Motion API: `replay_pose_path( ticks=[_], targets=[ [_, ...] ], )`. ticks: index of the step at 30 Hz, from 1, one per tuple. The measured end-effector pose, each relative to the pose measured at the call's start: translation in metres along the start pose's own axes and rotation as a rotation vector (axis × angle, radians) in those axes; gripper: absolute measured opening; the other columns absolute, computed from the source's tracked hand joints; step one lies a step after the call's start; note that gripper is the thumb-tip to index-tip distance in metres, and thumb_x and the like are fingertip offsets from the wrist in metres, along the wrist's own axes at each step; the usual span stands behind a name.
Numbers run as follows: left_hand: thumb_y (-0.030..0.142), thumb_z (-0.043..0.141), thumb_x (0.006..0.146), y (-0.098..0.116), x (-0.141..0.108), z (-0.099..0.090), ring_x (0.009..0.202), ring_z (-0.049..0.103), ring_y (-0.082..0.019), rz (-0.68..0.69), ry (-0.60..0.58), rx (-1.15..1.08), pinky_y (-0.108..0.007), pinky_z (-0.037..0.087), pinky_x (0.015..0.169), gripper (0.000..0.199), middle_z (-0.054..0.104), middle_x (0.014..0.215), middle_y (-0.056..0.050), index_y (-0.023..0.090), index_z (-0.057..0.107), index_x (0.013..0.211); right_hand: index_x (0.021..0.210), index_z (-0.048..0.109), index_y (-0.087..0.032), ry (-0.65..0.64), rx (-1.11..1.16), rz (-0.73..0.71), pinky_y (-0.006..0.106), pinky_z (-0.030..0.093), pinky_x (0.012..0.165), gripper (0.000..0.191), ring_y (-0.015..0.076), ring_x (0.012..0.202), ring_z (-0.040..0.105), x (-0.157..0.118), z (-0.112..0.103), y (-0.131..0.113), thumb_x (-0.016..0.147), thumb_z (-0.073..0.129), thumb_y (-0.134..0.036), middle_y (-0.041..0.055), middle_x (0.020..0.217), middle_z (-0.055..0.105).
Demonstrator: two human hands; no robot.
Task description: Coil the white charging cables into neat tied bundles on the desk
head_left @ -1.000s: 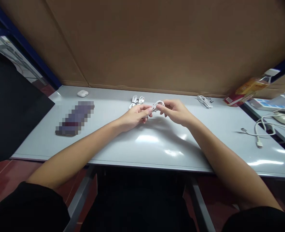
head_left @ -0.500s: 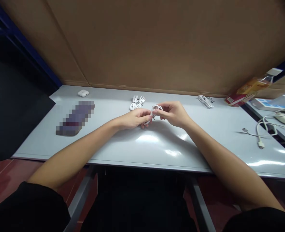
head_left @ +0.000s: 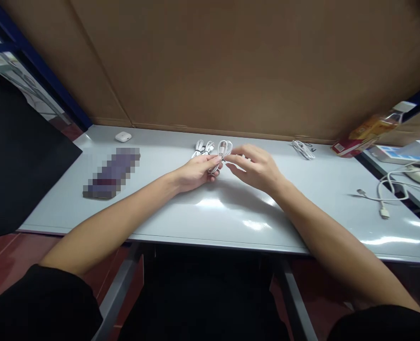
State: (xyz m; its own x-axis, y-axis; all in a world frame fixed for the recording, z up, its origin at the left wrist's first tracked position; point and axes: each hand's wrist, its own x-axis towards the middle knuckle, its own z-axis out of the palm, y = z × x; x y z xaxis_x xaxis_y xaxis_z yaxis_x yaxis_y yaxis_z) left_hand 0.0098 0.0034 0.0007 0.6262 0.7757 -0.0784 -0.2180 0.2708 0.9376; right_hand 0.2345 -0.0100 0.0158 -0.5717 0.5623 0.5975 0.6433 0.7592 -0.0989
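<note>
My left hand point(head_left: 197, 172) pinches a coiled white USB cable point(head_left: 225, 148) above the middle of the table. A dark tie cinches the coil near its waist, and a metal plug shows among the loops. Just right of the coil is my right hand point(head_left: 258, 166), its fingers spread apart; the fingertips are close to the cable, and whether they touch it I cannot tell. Behind my left hand lie two more tied white cables point(head_left: 203, 148), partly covered by that hand.
On the grey table point(head_left: 181, 218) are a white earphone case point(head_left: 123, 136) and a blurred-out dark object point(head_left: 112, 173) at left. At right lie a white cable bundle point(head_left: 303, 149), a tipped drink bottle point(head_left: 373, 130) and loose cables point(head_left: 384, 201). A brown panel point(head_left: 210, 66) stands behind.
My right hand has opened and drawn slightly away from the coil. The cable now stands more upright in my left hand, its loops and plug facing me.
</note>
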Motion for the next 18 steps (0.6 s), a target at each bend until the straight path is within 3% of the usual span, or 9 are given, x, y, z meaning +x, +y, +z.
replay_pose_path(
  ticks=[5, 9, 15, 18],
  targets=[
    [0.037, 0.074, 0.095, -0.002, 0.000, 0.003, 0.069, 0.049, -0.008, -0.026, 0.010, -0.060, -0.021, 0.044, 0.061, 0.024, 0.052, 0.085, -0.001, 0.014, 0.067, 0.089, 0.103, 0.075, -0.029, -0.028, -0.050, -0.065, 0.041, 0.044, 0.073, 0.033, 0.0218, 0.077, 0.055, -0.001, 0.008, 0.006, 0.106, 0.042, -0.026, 0.0078, 0.096, 0.072],
    [0.036, 0.073, 0.096, -0.003, 0.000, 0.006, 0.070, 0.052, -0.009, -0.007, 0.022, -0.084, -0.022, 0.046, 0.063, 0.024, 0.056, 0.088, -0.002, 0.015, 0.066, 0.088, 0.092, 0.075, -0.030, -0.030, -0.026, 0.012, 0.042, 0.042, 0.070, 0.034, 0.0222, 0.070, 0.050, -0.001, 0.007, 0.006, 0.106, 0.044, -0.034, 0.0072, 0.081, 0.066],
    [0.040, 0.076, 0.093, -0.002, -0.001, 0.010, 0.089, 0.062, -0.013, 0.069, -0.010, -0.065, -0.028, 0.052, 0.082, 0.024, 0.061, 0.096, -0.002, 0.018, 0.067, 0.095, 0.086, 0.075, -0.027, 0.128, 0.024, 0.109, 0.041, 0.046, 0.070, 0.032, 0.0234, 0.073, 0.057, -0.001, 0.012, -0.008, 0.103, 0.048, -0.032, 0.0094, 0.082, 0.068],
    [0.042, 0.077, 0.091, -0.006, 0.002, 0.010, 0.097, 0.064, -0.016, 0.194, 0.050, 0.031, -0.034, 0.053, 0.090, 0.028, 0.064, 0.103, -0.004, 0.018, 0.067, 0.101, 0.089, 0.077, -0.026, 0.239, 0.152, 0.275, 0.040, 0.048, 0.070, 0.026, 0.0237, 0.077, 0.062, 0.001, 0.016, -0.019, 0.099, 0.055, -0.037, 0.0095, 0.088, 0.072]
  ],
)
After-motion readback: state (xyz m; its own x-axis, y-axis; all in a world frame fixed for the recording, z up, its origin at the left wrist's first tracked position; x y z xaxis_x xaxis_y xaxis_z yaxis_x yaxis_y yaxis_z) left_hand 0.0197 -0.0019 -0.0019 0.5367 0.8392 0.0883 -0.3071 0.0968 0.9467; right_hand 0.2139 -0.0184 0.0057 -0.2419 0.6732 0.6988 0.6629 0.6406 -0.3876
